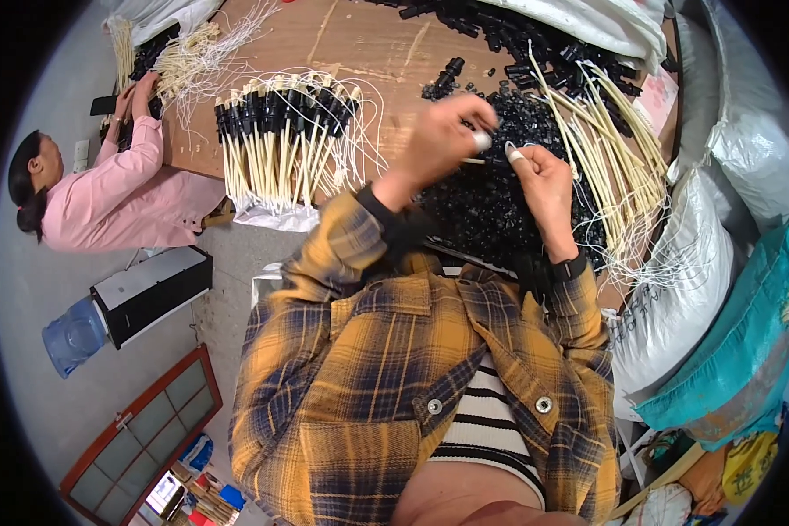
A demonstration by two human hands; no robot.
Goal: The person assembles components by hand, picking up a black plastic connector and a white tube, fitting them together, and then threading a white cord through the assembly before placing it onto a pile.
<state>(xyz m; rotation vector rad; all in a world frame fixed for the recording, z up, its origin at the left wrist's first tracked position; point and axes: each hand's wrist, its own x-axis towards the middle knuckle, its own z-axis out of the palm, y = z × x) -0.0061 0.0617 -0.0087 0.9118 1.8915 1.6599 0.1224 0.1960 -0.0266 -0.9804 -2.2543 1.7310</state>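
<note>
My left hand [447,136], with a white wrap on one finger, is curled above a heap of small dark glossy parts [473,206]. What its fingers hold, if anything, I cannot make out. My right hand [545,180], its thumb also wrapped in white, pinches near a small black part. The end of a cream tube [472,161] shows between both hands, seemingly in line with that part. To the right lies a bundle of cream tubes [618,162] with white wires. At the left, a bundle of finished-looking tubes with black sockets [280,131] rests on white plastic.
Black sockets [500,31] are strewn at the table's far side beside a white sack [600,31]. Full white sacks [688,272] and a teal sack [736,342] crowd the right. A person in pink [110,188] works at the left, near more wired tubes [197,66].
</note>
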